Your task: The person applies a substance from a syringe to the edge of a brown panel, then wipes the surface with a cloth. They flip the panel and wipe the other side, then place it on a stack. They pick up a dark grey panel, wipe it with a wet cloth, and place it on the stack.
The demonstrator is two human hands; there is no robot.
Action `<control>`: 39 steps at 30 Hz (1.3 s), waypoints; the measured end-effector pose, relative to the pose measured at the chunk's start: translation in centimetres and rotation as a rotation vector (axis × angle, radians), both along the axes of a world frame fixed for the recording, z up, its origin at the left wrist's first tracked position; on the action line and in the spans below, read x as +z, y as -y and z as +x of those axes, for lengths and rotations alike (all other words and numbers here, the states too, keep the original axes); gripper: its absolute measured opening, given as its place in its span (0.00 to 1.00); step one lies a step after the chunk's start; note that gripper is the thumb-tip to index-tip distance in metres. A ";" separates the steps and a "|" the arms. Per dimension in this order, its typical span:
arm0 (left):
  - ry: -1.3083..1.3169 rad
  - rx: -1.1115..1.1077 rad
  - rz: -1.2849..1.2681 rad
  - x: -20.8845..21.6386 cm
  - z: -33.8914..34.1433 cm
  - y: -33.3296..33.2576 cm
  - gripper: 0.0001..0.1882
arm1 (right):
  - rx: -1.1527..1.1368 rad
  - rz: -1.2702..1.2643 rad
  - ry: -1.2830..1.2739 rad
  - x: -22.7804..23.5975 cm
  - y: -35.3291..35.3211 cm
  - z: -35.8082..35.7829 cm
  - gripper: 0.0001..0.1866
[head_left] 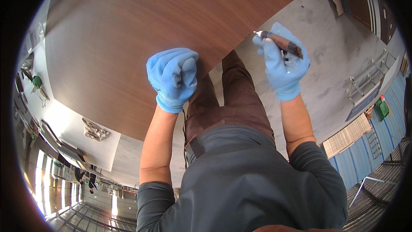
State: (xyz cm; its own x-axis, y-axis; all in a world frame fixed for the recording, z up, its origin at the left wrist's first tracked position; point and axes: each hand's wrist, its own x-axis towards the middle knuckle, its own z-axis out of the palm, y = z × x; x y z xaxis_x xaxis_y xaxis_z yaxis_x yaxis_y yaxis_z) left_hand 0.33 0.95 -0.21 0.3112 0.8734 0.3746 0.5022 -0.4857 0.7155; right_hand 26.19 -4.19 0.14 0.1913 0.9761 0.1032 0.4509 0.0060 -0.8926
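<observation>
A wide brown wood-grain panel spreads in front of me, its near right edge running diagonally. In a blue glove, my right hand is closed around a brown tube with dark printed ends. The tube's white tip points left, close to the panel's edge; whether it touches is not clear. My left hand, also gloved in blue, is curled closed over the panel near its corner. Whatever its fingers hold, if anything, is hidden.
Grey concrete floor lies right of the panel. A metal rack and stacked dark boards stand at the right. On a white surface at the left sits a crumpled cloth-like bundle. Distant people show at lower left.
</observation>
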 end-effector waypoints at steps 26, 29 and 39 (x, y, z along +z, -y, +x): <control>0.053 -0.034 -0.021 0.4 -0.1 0.0 0.03 | -0.151 -0.214 -0.563 3.9 1.3 -3.1 0.15; 0.071 -0.051 -0.020 1.6 0.2 -0.3 0.03 | -0.163 -0.245 -0.783 6.7 0.7 -3.9 0.17; 0.147 -0.158 -0.037 9.0 1.1 0.7 0.08 | 0.050 -0.253 -0.950 11.8 0.5 -5.8 0.13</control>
State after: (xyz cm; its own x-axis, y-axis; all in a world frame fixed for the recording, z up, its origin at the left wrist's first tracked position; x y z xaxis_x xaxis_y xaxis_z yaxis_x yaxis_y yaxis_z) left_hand 1.39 0.21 8.82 0.3895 0.8321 0.3948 0.3112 -0.5224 0.7939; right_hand 20.43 -4.69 11.90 0.0442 0.9575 -0.2851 -0.4507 -0.2355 -0.8611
